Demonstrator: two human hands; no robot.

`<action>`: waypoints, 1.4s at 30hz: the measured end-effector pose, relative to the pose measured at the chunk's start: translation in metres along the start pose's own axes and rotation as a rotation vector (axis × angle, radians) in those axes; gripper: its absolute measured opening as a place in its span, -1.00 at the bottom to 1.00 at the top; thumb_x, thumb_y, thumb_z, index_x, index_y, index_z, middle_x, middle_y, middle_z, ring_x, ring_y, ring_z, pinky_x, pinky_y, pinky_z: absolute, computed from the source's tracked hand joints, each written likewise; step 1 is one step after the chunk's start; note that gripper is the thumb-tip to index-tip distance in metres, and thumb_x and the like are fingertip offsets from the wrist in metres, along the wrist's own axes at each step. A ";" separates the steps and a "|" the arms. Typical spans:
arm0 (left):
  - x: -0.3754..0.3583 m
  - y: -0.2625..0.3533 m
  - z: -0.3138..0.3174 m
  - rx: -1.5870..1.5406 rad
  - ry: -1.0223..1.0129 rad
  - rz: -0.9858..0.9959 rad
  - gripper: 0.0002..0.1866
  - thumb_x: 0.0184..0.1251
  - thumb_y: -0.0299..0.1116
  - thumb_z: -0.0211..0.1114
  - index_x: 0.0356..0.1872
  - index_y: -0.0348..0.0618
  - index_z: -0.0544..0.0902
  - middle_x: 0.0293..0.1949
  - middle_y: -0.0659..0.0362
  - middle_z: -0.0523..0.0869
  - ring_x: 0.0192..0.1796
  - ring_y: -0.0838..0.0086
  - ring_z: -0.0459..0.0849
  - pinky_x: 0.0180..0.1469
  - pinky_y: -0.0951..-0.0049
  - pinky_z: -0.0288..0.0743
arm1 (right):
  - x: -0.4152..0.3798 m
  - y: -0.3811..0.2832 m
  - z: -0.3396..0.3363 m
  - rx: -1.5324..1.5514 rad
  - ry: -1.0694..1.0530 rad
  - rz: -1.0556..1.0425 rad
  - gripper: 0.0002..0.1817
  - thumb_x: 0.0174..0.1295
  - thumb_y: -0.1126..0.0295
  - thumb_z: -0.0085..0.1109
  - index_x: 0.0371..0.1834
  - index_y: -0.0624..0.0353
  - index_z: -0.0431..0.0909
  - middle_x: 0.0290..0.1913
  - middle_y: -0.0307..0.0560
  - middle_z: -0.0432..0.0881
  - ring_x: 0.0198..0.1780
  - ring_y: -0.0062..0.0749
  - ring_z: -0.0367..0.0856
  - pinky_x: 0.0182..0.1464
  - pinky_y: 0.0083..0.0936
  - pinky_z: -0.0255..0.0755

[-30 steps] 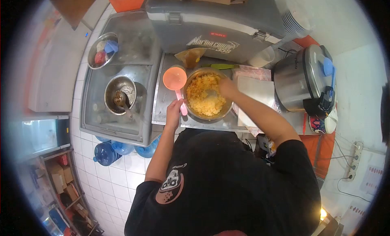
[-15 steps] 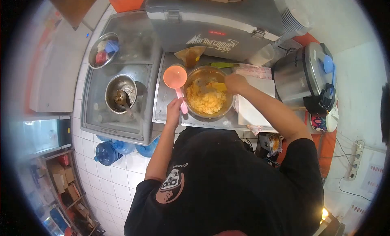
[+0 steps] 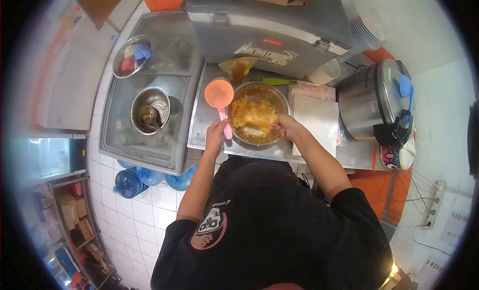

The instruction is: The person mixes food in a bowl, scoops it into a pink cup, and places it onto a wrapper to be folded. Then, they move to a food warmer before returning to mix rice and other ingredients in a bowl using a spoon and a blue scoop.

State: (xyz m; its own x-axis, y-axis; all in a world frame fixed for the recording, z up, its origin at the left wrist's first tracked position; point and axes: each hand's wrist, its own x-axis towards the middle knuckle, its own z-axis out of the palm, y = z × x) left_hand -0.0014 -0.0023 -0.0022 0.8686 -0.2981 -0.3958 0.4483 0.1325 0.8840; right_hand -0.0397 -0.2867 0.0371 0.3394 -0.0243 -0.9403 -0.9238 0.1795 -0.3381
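Forearms (image 3: 319, 155) angle in to a bowl (image 3: 279, 101) near the counter's (image 3: 198, 133) front edge.
Left hand (image 3: 217, 130) pinches the pink scoop (image 3: 218, 93); right hand (image 3: 285, 126) curls at the bowl's rim, its grip too blurred to tell.

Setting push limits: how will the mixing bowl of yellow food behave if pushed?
The mixing bowl is probably stiff, since its wall looks metal. The yellow food inside likely adds some weight. On the smooth-looking metal counter, it may slide fairly readily.
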 end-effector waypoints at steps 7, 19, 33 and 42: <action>-0.002 0.003 0.001 0.011 0.009 -0.019 -0.72 0.41 -0.21 0.16 -0.18 -0.24 0.68 -0.39 0.30 0.62 -0.33 0.64 0.52 -0.20 0.58 0.38 | -0.043 -0.004 -0.017 0.226 0.079 -0.154 -0.79 0.22 0.43 -0.05 -0.45 0.26 0.58 -0.71 -0.34 0.29 -0.81 -0.66 -0.02 -0.80 -0.56 0.09; -0.004 0.006 0.004 -0.006 0.011 -0.025 -0.72 0.40 -0.21 0.16 -0.18 -0.22 0.68 -0.41 0.32 0.60 -0.39 0.65 0.48 -0.26 0.60 0.34 | -0.025 -0.017 0.027 -1.181 0.505 -0.448 -0.65 0.05 0.26 0.10 -0.22 0.30 0.67 -0.13 0.22 0.68 -0.07 0.04 0.67 -0.05 -0.17 0.54; -0.002 0.005 0.004 -0.039 -0.001 -0.041 -0.71 0.41 -0.21 0.14 -0.19 -0.23 0.69 -0.38 0.30 0.62 -0.37 0.64 0.50 -0.25 0.59 0.36 | 0.004 -0.045 0.041 -1.538 0.362 -0.591 -0.68 -0.01 0.20 0.24 -0.28 0.20 0.72 -0.18 0.12 0.71 -0.10 -0.11 0.70 -0.08 -0.22 0.54; -0.003 0.004 0.003 -0.039 0.013 -0.052 -0.71 0.42 -0.22 0.14 -0.16 -0.26 0.67 -0.37 0.30 0.62 -0.35 0.65 0.51 -0.24 0.59 0.37 | 0.044 -0.038 0.002 -1.730 -0.184 -0.352 -0.83 -0.01 0.39 0.14 -0.57 0.18 0.71 -0.38 -0.06 0.71 -0.46 -0.36 0.64 -0.40 -0.33 0.51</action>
State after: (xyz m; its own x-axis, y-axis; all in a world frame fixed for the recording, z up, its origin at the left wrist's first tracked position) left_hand -0.0028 -0.0040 0.0038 0.8465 -0.2935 -0.4443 0.5006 0.1544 0.8518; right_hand 0.0103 -0.2925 0.0085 0.4450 0.2924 -0.8464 0.1177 -0.9561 -0.2684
